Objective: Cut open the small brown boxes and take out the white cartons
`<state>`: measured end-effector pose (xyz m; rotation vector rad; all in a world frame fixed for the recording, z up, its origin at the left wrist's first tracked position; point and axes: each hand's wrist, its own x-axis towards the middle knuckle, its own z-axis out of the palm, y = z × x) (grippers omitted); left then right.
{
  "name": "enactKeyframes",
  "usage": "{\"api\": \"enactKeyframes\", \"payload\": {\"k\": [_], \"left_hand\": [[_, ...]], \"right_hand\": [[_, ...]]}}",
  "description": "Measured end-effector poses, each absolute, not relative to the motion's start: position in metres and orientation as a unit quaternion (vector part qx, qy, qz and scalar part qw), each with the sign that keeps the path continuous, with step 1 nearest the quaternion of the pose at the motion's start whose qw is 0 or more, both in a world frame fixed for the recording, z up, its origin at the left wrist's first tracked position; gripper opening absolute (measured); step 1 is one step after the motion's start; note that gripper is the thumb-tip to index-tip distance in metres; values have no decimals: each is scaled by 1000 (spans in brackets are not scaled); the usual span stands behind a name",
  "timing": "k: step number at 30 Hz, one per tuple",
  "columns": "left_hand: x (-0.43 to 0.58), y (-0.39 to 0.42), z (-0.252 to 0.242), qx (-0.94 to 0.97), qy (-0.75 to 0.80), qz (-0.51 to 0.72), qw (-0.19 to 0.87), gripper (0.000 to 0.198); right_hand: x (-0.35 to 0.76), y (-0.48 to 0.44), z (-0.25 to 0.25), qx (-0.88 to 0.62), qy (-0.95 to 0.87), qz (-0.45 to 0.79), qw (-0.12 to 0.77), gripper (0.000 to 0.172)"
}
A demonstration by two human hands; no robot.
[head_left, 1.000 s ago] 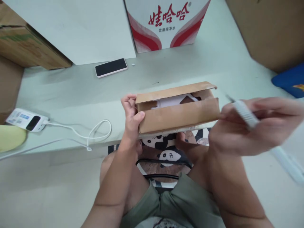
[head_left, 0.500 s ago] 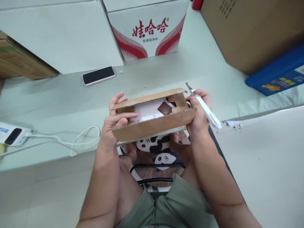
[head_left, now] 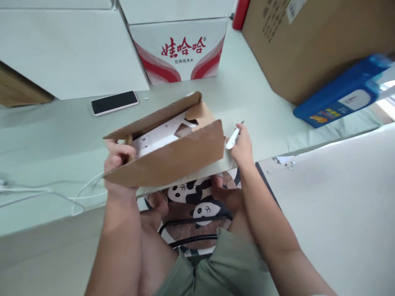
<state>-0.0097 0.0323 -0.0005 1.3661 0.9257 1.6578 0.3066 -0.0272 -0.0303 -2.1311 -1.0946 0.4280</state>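
My left hand (head_left: 115,158) grips the left end of a small cardboard box (head_left: 173,158), its fingers wrapped round the end wall. The box is held tilted above the table, its top flaps standing apart. Inside lies a white piece (head_left: 159,133) with a diamond-shaped cutout near its right end; what it is I cannot tell. Beyond the right end of the box, my right hand (head_left: 242,146) is closed on a white utility knife (head_left: 233,139), whose blade pokes out past the fingers. A small gap shows between this hand and the box.
A phone (head_left: 115,102) lies on the pale table (head_left: 247,94). White cartons, one a red-printed carton (head_left: 185,51), stand along the back. To the right are a large brown carton (head_left: 277,53) and a blue jug (head_left: 336,96). White cable (head_left: 89,183) runs at the left.
My right hand has let go of the box and moved away from it with the knife. My left hand has moved left, tilting the box so its right end rises; its flaps stand wider apart.
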Motion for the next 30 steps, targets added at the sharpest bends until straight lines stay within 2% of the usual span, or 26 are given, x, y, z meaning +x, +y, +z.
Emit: {"api": "enactKeyframes", "payload": {"k": [3,5,7,9,11,12,14,19,23,26,30], "left_hand": [[-5,32,9,517,299,702,389,52],[-3,31,13,514,282,705,398,48],[-4,29,15,517,276,700,409,45],[-7,26,16,533,268,680,426,42],[-10,24,16,559,260,646,450,42],[-12,23,16,574,256,625,463,41],[-13,22,15,600,247,594,477,40],[-7,21,13,610,231,589,477,40],[-3,18,10,596,237,600,478,45],[-1,16,9,597,238,604,472,42],[4,16,9,575,234,643,449,38]], "right_hand": [[304,-23,-31,-843,-449,166,247,66],[299,-20,-30,-848,-445,164,237,60],[295,-19,-25,-824,-446,159,312,47],[290,-22,-15,-745,-458,155,459,30],[284,-30,0,-623,-484,151,596,22],[281,-35,9,-567,-502,144,637,23],[273,-46,26,-497,-564,134,645,30],[260,-57,45,-452,-743,153,470,66],[261,-56,40,-471,-752,176,427,76],[260,-56,31,-481,-718,174,472,69],[253,-54,11,-488,-613,153,602,61]]}}
